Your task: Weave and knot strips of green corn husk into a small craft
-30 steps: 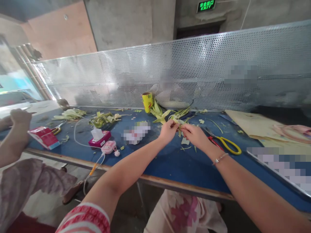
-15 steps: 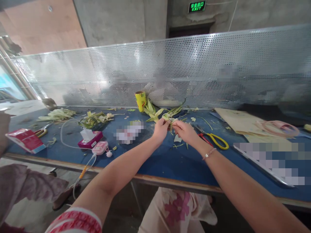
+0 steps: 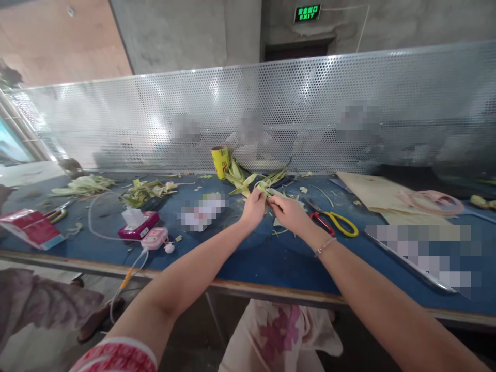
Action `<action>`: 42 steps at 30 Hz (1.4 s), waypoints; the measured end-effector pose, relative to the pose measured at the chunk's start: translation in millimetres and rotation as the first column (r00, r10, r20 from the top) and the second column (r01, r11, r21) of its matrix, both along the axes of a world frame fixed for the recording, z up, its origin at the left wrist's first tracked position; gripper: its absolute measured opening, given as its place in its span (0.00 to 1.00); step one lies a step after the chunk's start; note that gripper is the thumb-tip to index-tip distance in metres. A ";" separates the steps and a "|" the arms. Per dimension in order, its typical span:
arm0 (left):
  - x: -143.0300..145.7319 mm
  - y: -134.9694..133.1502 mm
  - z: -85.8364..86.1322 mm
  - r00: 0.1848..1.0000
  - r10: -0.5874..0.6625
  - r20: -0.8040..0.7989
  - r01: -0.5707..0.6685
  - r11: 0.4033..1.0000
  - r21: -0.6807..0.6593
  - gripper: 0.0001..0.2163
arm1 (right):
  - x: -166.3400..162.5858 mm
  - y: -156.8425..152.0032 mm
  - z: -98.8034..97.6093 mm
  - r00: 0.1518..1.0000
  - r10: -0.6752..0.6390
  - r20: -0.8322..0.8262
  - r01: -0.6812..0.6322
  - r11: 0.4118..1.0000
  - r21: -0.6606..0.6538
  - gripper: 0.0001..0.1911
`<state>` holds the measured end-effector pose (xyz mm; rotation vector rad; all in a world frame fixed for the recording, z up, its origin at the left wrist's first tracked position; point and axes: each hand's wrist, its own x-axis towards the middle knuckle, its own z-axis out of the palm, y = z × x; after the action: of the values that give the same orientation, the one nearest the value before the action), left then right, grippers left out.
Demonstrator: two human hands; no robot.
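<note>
My left hand [image 3: 253, 207] and my right hand [image 3: 287, 212] meet over the blue table [image 3: 263, 258], both pinched on a narrow green leaf strip [image 3: 267, 195] held between them. The strip runs back into a loose bunch of green leaves [image 3: 256, 182] lying just beyond my fingers. Small leaf scraps [image 3: 282, 230] lie under my hands. A thin bracelet sits on my right wrist.
Yellow-handled scissors [image 3: 337, 222] lie right of my right hand. A yellow roll [image 3: 219, 161] stands by the perforated metal screen [image 3: 349, 108]. Left are a pink tissue box [image 3: 137, 223], a pink gadget with cable [image 3: 154, 238], leaf piles [image 3: 149, 189] and a red packet [image 3: 29, 227]. Brown board [image 3: 380, 196] lies right.
My view has swung slightly left and up. Both hands stay pinched on the leaf strip, shifting a little toward the leaf bunch. The neighbour's arm at the left has left the picture.
</note>
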<state>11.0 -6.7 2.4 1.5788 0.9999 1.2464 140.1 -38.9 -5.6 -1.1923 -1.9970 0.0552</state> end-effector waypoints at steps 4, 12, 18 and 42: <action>1.6 -1.9 3.1 0.988 -0.074 0.138 0.090 0.990 -0.110 0.07 | 0.9 0.8 -0.8 1.000 -0.007 0.004 0.007 1.000 0.015 0.08; -1.7 -4.9 7.2 0.992 -0.118 0.050 0.125 0.977 -0.173 0.07 | 2.1 -3.4 1.7 0.994 -0.019 0.111 0.019 1.000 0.002 0.07; -2.1 -5.1 6.7 0.986 -0.148 0.072 0.151 0.988 -0.029 0.09 | -0.6 -5.0 4.5 0.998 0.016 0.068 -0.018 1.000 0.023 0.13; -5.1 6.0 9.1 0.937 -0.270 0.221 0.286 0.957 -0.043 0.14 | 3.4 -4.5 13.1 0.982 0.176 0.065 -0.169 0.981 -0.100 0.14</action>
<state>5.9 -0.8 11.6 1.4359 0.6527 1.1383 143.5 -43.4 7.5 -1.0905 -2.1799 0.1974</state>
